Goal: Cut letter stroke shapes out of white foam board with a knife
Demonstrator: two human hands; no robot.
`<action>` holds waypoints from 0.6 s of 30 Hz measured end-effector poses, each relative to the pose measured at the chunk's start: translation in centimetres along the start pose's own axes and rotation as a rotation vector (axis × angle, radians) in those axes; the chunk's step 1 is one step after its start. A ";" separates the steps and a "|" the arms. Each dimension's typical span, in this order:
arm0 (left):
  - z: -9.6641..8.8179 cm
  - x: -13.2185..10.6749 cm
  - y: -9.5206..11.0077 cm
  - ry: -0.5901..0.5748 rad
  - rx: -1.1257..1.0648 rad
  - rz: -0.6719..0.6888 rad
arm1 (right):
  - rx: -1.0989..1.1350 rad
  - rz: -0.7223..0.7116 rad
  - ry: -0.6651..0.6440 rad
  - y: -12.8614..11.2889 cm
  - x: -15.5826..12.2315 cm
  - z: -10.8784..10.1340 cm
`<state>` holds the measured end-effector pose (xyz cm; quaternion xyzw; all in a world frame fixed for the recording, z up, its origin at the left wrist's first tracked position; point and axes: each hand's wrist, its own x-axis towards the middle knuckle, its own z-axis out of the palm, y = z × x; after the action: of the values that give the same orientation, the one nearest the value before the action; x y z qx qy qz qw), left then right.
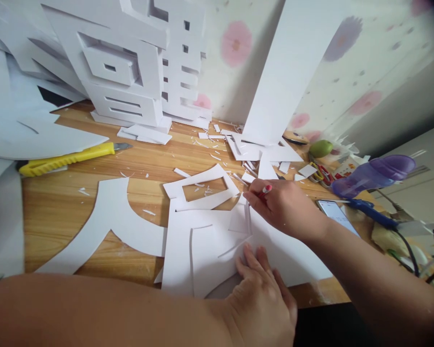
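My left hand [262, 289] lies flat, fingers together and stretched out, pressing down on a white foam board sheet [202, 250] at the table's front edge. My right hand [282, 205] is closed around a small red-tipped cutting tool [265, 189], its point against the sheet near a cut line. Partly cut shapes show in the sheet. A cut-out white frame piece [202, 188] lies just beyond it.
A large curved white cut-out [104, 221] lies left on the wooden table [58, 202]. A yellow utility knife [68, 158] sits behind it. Tall white foam characters [130, 62] stand at the back. Right: a phone [336, 214], purple bottle [376, 174], scissors [320, 172], glue gun [372, 212], scraps.
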<state>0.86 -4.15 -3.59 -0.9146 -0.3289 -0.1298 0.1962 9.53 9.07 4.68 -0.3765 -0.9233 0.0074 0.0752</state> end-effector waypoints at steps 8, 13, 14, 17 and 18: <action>-0.4 0.3 -0.2 -0.062 -0.026 0.042 | -0.082 -0.313 0.035 -0.5 -2.0 0.3; -1.1 0.7 -0.9 -0.072 -0.009 0.078 | -0.037 -0.435 0.053 -0.9 -3.2 0.4; -1.1 0.7 -1.0 -0.059 -0.011 0.070 | -0.031 -0.446 0.056 -1.0 -3.4 0.3; -0.9 0.7 -0.9 0.031 -0.005 0.024 | -0.031 -0.459 0.057 -1.3 -3.8 0.1; -0.8 0.6 -0.8 0.073 0.004 0.005 | -0.027 -0.459 0.057 -1.5 -4.0 0.1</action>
<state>0.70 -3.57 -2.42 -0.9097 -0.3197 -0.1619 0.2100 11.30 5.27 4.19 -0.1578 -0.9823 -0.0330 0.0958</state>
